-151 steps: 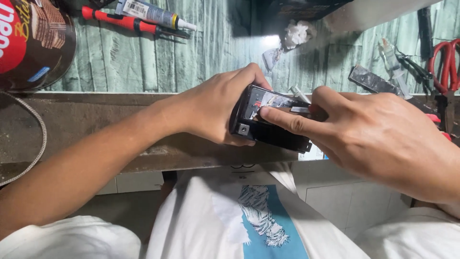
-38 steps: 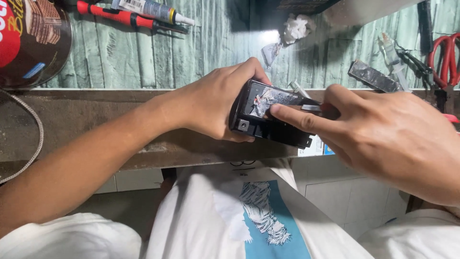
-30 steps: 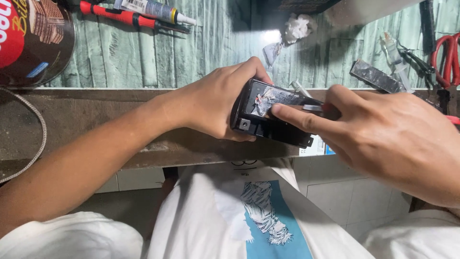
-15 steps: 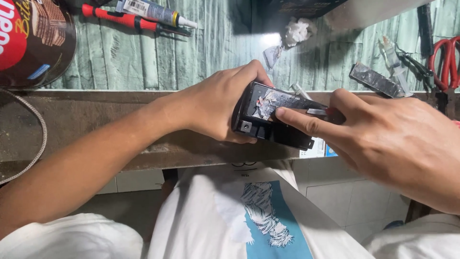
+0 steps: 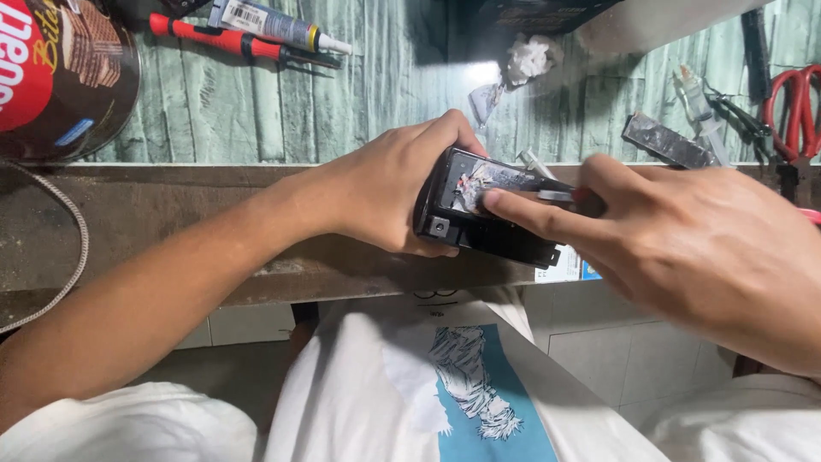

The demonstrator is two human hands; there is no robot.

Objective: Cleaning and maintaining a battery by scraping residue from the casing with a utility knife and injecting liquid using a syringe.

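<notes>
Round tin at 10 o'clock on the surface, left hand wrapped around a black box held over the surface's front edge, right hand pressing a fingertip on its top, grip closed, scissors at 2 o'clock

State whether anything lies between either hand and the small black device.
Nothing visible does. The left hand grips the black device directly, and a fingertip of the right hand presses straight onto its top face.
</notes>
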